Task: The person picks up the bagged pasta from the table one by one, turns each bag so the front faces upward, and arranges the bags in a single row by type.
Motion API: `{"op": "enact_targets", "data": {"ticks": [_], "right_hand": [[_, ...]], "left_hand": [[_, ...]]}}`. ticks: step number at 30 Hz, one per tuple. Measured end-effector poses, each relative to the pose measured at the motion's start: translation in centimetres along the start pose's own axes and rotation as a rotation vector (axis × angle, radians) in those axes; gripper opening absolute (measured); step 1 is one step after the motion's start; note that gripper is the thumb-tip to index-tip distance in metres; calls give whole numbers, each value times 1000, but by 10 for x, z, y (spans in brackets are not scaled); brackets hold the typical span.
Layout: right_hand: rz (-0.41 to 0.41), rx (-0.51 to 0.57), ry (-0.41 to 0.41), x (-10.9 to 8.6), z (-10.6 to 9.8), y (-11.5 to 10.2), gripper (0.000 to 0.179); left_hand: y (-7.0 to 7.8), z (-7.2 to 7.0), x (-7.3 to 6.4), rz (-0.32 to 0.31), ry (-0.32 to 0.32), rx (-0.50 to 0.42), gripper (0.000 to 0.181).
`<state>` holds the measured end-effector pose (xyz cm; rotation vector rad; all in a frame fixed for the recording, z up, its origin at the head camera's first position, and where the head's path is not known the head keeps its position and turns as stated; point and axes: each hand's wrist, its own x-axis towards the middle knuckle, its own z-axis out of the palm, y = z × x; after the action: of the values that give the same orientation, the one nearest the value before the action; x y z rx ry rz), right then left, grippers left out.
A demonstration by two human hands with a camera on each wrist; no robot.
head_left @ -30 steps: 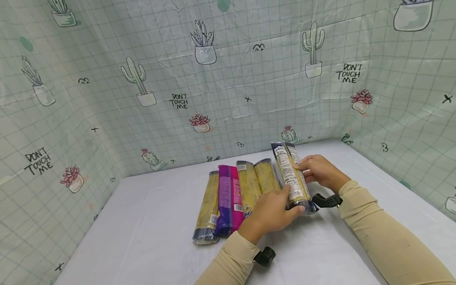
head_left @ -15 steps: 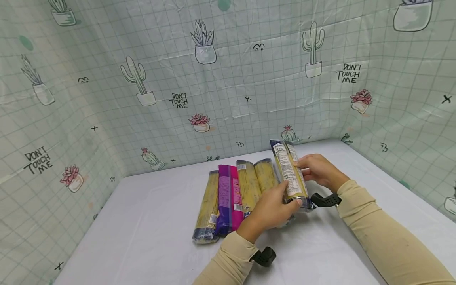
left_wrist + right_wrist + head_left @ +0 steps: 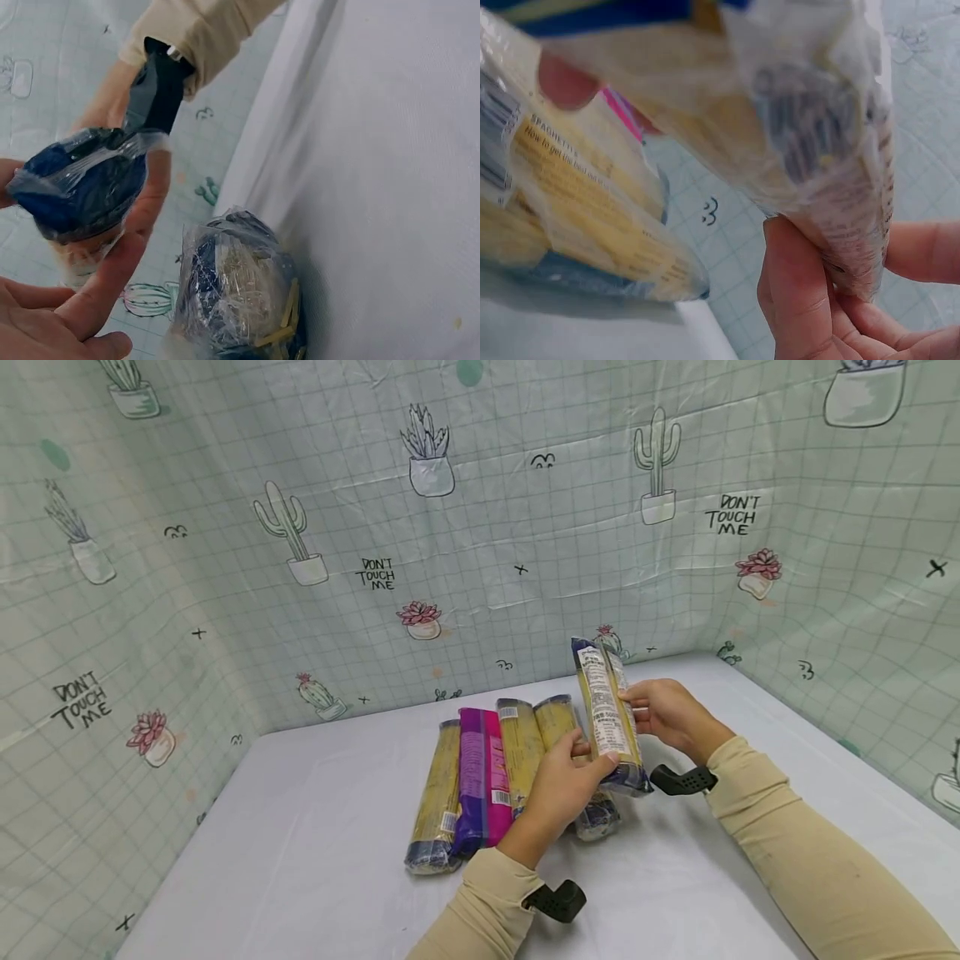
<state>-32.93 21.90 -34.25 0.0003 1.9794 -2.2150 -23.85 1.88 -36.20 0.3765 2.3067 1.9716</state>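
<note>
In the head view a clear and blue pack of spaghetti [image 3: 609, 714] with a white label is held up, tilted, at the right end of a row of packs. My right hand [image 3: 667, 714] pinches its right edge; the right wrist view shows the thumb and fingers [image 3: 799, 289] on either side of the wrapper. My left hand [image 3: 558, 785] holds the lower left side, thumb over the front. In the left wrist view a finger [image 3: 112, 277] of that hand reaches along the pack's blue end [image 3: 86, 184]. Beneath lies another spaghetti pack [image 3: 597, 817], partly hidden by the left hand.
Left of the hands lie a pink and purple pack [image 3: 480, 777] and yellow pasta packs [image 3: 435, 797] [image 3: 520, 739], side by side on a white-covered table [image 3: 322, 827]. A cactus-print curtain [image 3: 480, 543] closes off the back and sides.
The held spaghetti pack has risen slightly and moved a little left. My left hand has shifted up along it, its fingers showing more, and the lower end of the pack beneath has come into view.
</note>
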Motion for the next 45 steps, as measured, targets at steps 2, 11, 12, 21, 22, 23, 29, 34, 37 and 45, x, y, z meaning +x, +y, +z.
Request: {"op": "enact_targets", "data": {"ticks": [2,11,12,21,22,23,29,34,37,45], "right_hand": [[-10,16,-4,-1,1,-1,33],[-44,48,-37,-6,5,-5,28],[-46,47,-38,-6,5,-5,28],[-59,20,-31,-8,6,-5,29],[-57,14,-25,-7,6,-4,29],[-56,6,-21,-7,6,-3,30],[-61,-69,-16,-4,6,0,46],[-58,-116,-20,-4,9,0,45],[-52,-144,-19,-5,9,-1,45],[-73,-354,31,-5,13,0,57]], "left_hand": [[0,0,1,9,-23,-25,62],[0,3,0,26,-75,-86,59],[0,3,0,27,-77,-89,60],[-1,1,-1,9,-97,-189,58],[-1,1,-1,11,-104,-201,58],[-1,1,-2,13,-109,-204,58],[1,0,-2,33,-109,-200,55],[0,-3,-1,50,-106,-196,55],[-1,-5,0,55,-105,-203,55],[-4,-8,3,73,-97,-175,52]]}}
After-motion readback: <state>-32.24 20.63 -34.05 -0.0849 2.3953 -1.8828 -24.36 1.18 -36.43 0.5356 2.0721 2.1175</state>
